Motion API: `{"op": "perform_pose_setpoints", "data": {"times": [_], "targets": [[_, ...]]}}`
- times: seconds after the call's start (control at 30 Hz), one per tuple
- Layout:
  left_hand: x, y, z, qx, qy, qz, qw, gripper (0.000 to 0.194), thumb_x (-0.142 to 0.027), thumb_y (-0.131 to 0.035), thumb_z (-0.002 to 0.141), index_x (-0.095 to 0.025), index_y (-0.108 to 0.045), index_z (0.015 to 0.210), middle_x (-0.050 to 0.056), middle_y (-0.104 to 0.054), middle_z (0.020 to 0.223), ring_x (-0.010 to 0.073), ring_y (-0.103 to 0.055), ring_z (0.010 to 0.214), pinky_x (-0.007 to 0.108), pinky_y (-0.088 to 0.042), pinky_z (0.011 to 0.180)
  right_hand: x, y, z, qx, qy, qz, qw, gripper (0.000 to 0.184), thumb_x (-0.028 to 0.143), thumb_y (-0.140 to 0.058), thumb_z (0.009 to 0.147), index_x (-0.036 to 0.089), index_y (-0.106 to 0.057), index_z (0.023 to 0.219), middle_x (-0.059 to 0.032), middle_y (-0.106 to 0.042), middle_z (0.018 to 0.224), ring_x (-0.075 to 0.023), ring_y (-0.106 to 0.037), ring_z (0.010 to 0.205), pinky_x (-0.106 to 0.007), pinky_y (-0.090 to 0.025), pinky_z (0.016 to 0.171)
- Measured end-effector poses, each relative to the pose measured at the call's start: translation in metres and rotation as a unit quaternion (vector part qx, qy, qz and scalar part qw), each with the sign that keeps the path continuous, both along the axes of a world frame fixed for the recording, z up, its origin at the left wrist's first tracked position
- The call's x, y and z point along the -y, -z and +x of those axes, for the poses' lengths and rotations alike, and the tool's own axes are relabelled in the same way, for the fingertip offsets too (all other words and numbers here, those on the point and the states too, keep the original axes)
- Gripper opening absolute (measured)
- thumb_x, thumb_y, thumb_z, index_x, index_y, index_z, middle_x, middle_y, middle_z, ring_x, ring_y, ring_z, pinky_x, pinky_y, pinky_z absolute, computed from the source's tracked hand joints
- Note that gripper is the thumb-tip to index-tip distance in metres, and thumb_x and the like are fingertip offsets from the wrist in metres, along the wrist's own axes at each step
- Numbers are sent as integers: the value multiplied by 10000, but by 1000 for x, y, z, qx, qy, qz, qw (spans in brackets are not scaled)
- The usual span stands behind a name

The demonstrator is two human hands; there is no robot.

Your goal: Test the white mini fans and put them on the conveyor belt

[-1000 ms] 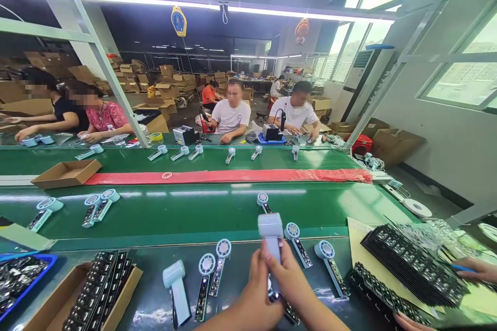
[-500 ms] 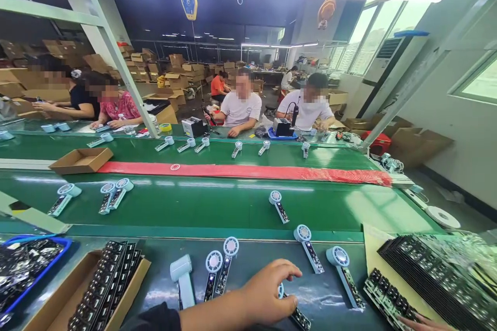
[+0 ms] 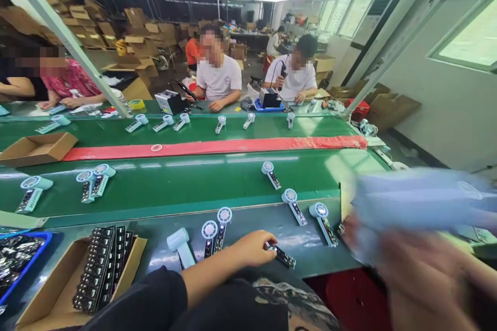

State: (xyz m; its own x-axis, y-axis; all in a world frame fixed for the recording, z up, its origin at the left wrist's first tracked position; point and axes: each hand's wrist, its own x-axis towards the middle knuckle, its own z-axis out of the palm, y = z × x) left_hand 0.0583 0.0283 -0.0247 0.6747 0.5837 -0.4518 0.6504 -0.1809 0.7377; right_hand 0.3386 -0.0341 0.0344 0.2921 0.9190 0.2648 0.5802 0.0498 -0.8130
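Observation:
My left hand reaches over the bench with its fingers closed on a light-blue handheld fan. The palm hides that fan's head, while the open handle with its dark circuit board shows. At the right, close to the camera, my right hand is smeared by motion and appears to grip a second light-blue handheld fan, lifted above the bench. Left of my left forearm lie two fans with boards showing and a face-down fan. Two more fans rest beyond my left hand.
An open carton of circuit-board strips and a blue tray of parts stand at left. Green conveyor belts carry several fans, with a red strip between. Another blurred arm enters from the right. Co-workers sit opposite.
My left hand has closed on the fan beneath it. A blurred fan has come up at the right, covering the board stacks. The view has tilted down and turned right.

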Motion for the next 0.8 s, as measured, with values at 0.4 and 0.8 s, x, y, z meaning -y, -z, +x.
{"op": "perform_pose_setpoints", "data": {"times": [0.4, 0.8], "targets": [[28, 66, -11, -106, -92, -126, 982, 426, -237, -670, 775, -165, -679, 1195, 154, -694, 1295, 335, -646, 1207, 394, -481, 1042, 0, 151, -66, 161, -8, -342, 926, 310, 204, -577, 896, 156, -634, 1197, -160, -700, 1127, -299, -665, 1059, -380, -515, 899], [61, 77, 17, -35, -303, -283, 909, 400, -233, -553, 858, -125, -610, 1238, 127, -713, 1230, 244, -686, 1056, 360, -527, 922, 18, 141, -90, 165, -251, -373, 878, 319, 109, -705, 751, 153, -665, 1064, -183, -643, 1120, -359, -570, 1144, -473, -453, 982]]}}
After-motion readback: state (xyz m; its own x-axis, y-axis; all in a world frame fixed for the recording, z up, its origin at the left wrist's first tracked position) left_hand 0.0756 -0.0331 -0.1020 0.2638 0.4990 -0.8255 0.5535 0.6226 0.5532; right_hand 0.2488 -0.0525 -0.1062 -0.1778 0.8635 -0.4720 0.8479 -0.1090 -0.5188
